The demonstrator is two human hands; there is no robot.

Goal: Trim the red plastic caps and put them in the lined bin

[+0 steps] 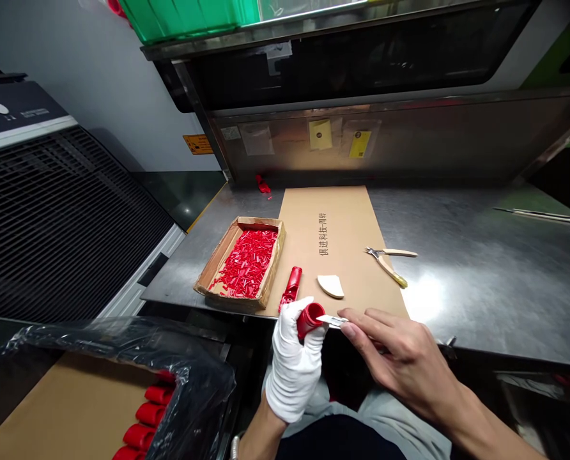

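My left hand [292,367], in a white glove, is closed around a red plastic tube-shaped part [310,321], its round open end facing up. My bare right hand [400,351] grips a small knife [331,320] with a pale pointed blade. The blade tip is at the rim of the tube's opening; whether it touches cannot be made out. Just beyond my left hand, another red part [292,285] lies on the cardboard sheet [347,220]. Close by rests a white wedge-shaped piece [330,285].
A cardboard box [275,265] of small red scraps stands left on the metal table [457,255]. Cutting pliers [390,257] lie at right, a thin metal tool [539,215] farther off. Below left, a carton lined with black plastic [203,364] holds several red parts [149,413].
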